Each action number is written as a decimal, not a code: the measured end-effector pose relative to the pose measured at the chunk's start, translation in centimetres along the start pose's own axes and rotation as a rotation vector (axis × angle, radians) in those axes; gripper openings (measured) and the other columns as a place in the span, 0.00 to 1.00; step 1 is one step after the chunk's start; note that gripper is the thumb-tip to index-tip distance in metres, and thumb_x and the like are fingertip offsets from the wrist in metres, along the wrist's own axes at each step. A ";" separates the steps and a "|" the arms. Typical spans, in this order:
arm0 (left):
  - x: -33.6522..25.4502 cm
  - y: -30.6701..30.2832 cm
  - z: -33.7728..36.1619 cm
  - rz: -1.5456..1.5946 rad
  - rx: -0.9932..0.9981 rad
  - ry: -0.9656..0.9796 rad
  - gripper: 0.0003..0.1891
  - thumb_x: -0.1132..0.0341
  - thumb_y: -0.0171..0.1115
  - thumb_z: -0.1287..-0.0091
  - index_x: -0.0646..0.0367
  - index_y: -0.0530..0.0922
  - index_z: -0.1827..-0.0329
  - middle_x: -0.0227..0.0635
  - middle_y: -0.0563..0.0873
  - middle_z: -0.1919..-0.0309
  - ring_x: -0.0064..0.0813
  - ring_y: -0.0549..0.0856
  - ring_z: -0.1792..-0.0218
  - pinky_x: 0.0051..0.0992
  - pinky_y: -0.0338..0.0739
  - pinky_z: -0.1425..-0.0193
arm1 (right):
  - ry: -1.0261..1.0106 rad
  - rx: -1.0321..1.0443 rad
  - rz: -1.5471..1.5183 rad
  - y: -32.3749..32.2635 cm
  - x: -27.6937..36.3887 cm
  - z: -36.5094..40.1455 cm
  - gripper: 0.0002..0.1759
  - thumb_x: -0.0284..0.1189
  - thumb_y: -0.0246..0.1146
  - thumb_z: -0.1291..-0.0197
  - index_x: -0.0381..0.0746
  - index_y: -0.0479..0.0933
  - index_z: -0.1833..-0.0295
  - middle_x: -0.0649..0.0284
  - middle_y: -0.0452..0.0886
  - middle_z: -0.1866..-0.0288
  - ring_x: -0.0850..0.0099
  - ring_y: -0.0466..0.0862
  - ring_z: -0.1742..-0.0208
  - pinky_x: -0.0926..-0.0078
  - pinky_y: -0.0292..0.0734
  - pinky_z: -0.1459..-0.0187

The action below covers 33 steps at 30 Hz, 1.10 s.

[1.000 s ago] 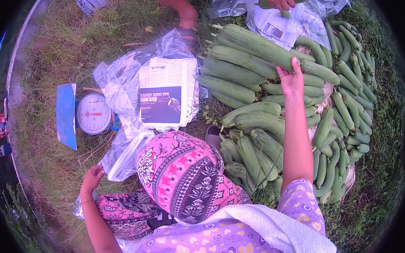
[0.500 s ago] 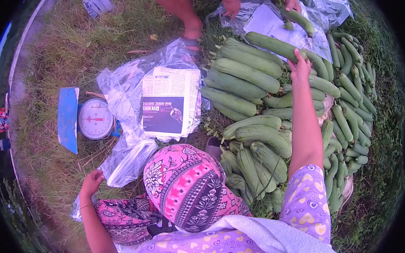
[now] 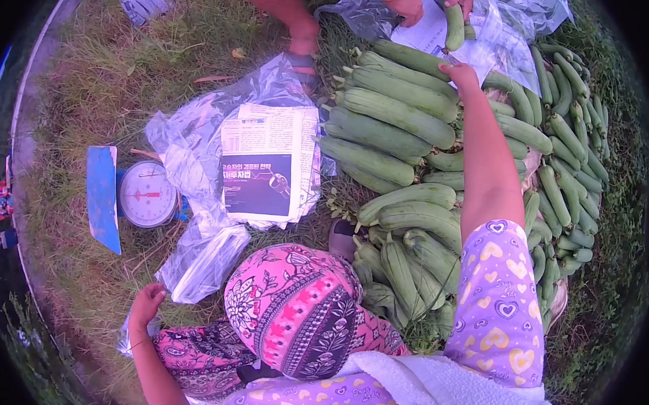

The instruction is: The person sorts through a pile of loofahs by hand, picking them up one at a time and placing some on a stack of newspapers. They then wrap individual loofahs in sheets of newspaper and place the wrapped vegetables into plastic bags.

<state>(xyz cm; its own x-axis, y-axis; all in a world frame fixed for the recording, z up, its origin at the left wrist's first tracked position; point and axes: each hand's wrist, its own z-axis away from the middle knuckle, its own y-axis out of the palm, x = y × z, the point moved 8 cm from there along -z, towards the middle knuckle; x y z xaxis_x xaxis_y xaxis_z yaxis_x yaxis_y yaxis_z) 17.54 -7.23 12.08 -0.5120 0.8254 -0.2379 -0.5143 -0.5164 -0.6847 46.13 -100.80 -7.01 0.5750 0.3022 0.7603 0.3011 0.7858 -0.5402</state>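
Note:
My right hand (image 3: 463, 76) reaches far forward, fingers closed around the near end of a long green gourd (image 3: 413, 58). That gourd lies at the far end of a row of similar gourds (image 3: 399, 112), stems pointing left. More gourds (image 3: 409, 273) are heaped beside my knee, which is covered by pink patterned trousers (image 3: 293, 303). Off to the left, my left hand (image 3: 148, 303) is held with loosely curled fingers and nothing visible in them. Close to it lies a clear plastic bag (image 3: 207, 262). A newspaper stack (image 3: 268, 163) rests on plastic sheeting.
A dial scale (image 3: 149, 193) with a blue pan (image 3: 103, 198) stands on the grass at left. Across from me, another person's hands (image 3: 404, 5) hold a gourd (image 3: 455, 27) over newspaper. A large gourd pile (image 3: 569, 157) spreads along the right.
My right hand has moved left and slightly away from me, and the gourd in it now lies against the row. The other person's gourd has swung upright. My left hand stays nearly still.

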 end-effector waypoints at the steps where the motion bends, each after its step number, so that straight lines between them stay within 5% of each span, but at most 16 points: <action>1: 0.3 -0.1 -0.2 0.008 0.000 -0.003 0.17 0.68 0.62 0.36 0.68 0.77 0.46 0.41 0.86 0.59 0.27 0.84 0.57 0.28 0.78 0.50 | 0.008 -0.029 0.174 -0.2 -0.2 -0.1 0.39 0.41 0.75 0.54 0.27 0.72 0.41 0.52 0.80 0.47 0.62 0.80 0.47 0.63 0.73 0.47; 5: 1.2 -0.1 -0.8 0.017 0.031 0.027 0.19 0.68 0.61 0.34 0.72 0.73 0.44 0.39 0.84 0.59 0.26 0.83 0.62 0.25 0.77 0.54 | 0.043 -0.122 0.513 -0.8 -1.6 1.7 0.26 0.43 0.66 0.45 0.37 0.79 0.45 0.55 0.84 0.51 0.63 0.83 0.50 0.66 0.73 0.47; 12: 1.6 0.4 -1.2 0.009 0.040 0.030 0.19 0.68 0.61 0.34 0.72 0.73 0.45 0.40 0.84 0.61 0.26 0.83 0.64 0.25 0.78 0.56 | -0.158 -0.445 -0.070 -2.7 -5.3 7.7 0.21 0.42 0.61 0.41 0.40 0.80 0.47 0.54 0.84 0.52 0.60 0.83 0.50 0.65 0.74 0.46; 16: 2.3 0.4 -2.0 -0.019 0.023 0.019 0.18 0.68 0.62 0.36 0.71 0.76 0.47 0.41 0.85 0.61 0.26 0.84 0.61 0.26 0.78 0.54 | -0.332 -0.378 -0.282 -3.5 -6.2 15.5 0.15 0.29 0.54 0.33 0.37 0.78 0.46 0.59 0.85 0.55 0.72 0.85 0.57 0.74 0.78 0.53; 18: 1.7 0.3 -2.5 -0.040 0.025 0.032 0.18 0.68 0.63 0.37 0.70 0.77 0.48 0.42 0.86 0.60 0.27 0.85 0.60 0.26 0.78 0.52 | -0.161 -0.219 -0.553 -3.9 -6.7 19.7 0.15 0.28 0.50 0.29 0.37 0.75 0.42 0.62 0.85 0.56 0.77 0.84 0.67 0.79 0.79 0.63; 21: 0.1 0.2 -3.7 -0.055 0.041 0.083 0.18 0.67 0.63 0.37 0.70 0.77 0.48 0.43 0.86 0.59 0.27 0.85 0.59 0.26 0.78 0.52 | -0.090 -0.173 -0.551 -5.7 -7.9 24.3 0.16 0.29 0.49 0.28 0.37 0.72 0.39 0.63 0.86 0.56 0.82 0.77 0.79 0.84 0.75 0.73; 25: -3.0 0.3 -5.2 -0.058 0.062 0.145 0.18 0.67 0.63 0.36 0.69 0.77 0.47 0.42 0.86 0.59 0.27 0.85 0.58 0.26 0.79 0.52 | -0.058 -0.196 -0.488 -7.2 -8.4 29.6 0.13 0.34 0.55 0.30 0.35 0.79 0.55 0.70 0.79 0.78 0.84 0.69 0.84 0.85 0.66 0.81; 28: -5.0 0.4 -6.7 -0.045 0.061 0.210 0.17 0.67 0.63 0.36 0.69 0.77 0.47 0.42 0.86 0.58 0.27 0.85 0.58 0.26 0.79 0.52 | -0.112 -0.171 -0.494 -7.5 -7.8 33.8 0.14 0.35 0.58 0.32 0.36 0.78 0.66 0.74 0.67 0.84 0.86 0.64 0.83 0.83 0.59 0.80; 33: -10.3 0.5 -6.8 -0.062 0.067 0.301 0.18 0.67 0.64 0.36 0.69 0.77 0.47 0.42 0.86 0.57 0.27 0.85 0.56 0.27 0.79 0.50 | -0.184 -0.210 -0.428 -7.2 -6.4 39.3 0.17 0.35 0.58 0.32 0.36 0.76 0.72 0.74 0.63 0.84 0.85 0.60 0.79 0.80 0.57 0.77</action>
<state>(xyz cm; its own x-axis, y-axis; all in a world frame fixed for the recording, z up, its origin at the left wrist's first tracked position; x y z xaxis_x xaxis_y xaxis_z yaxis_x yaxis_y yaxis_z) 27.28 -14.47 9.47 -0.2570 0.8811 -0.3970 -0.5874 -0.4686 -0.6598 10.35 -87.16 6.14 0.2286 0.0820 0.9701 0.6376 0.7404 -0.2128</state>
